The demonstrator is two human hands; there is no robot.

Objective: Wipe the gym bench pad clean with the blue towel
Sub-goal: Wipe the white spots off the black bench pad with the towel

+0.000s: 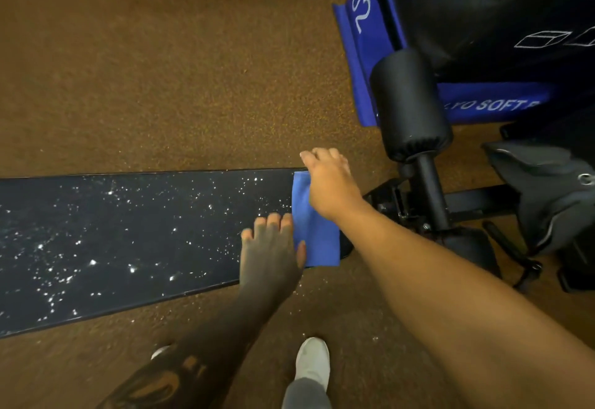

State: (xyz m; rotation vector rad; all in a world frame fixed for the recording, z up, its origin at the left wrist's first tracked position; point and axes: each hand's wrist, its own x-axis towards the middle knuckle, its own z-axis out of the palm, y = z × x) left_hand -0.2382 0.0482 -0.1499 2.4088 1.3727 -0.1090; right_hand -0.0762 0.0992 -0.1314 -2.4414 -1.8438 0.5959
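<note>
A: Where is the blue towel (317, 231)?

B: Folded flat on the right end of the bench pad (128, 241), the long dark counter running off to the left. Its near corner reaches the pad's lower edge.

A: And the hands?

B: The right hand (330, 183) lies palm down over the towel's upper right part, near the pad's far edge. Its fingers (314, 156) are loosely spread and stretch beyond the towel's top edge; they press flat, clamped on nothing.

A: The left?

B: The left hand (272, 257) rests flat on the pad just beside the towel's left edge. Its fingers (273, 223) lie close together, pointing away from the person, with the fingertip nearest the towel touching its border. The thumb reaches to the towel's lower left edge. Whether it pinches the cloth I cannot tell.

A: What state is the pad in?

B: Scattered with bright specks across its whole visible length to the left of the towel.

A: What surrounds it?

B: Brown speckled floor (161, 70). To the right stand a black foam roller (410, 106) on the bench frame and a blue and black soft box (367, 38) marked 02. A white shoe (313, 362) is planted on the floor below the hands
</note>
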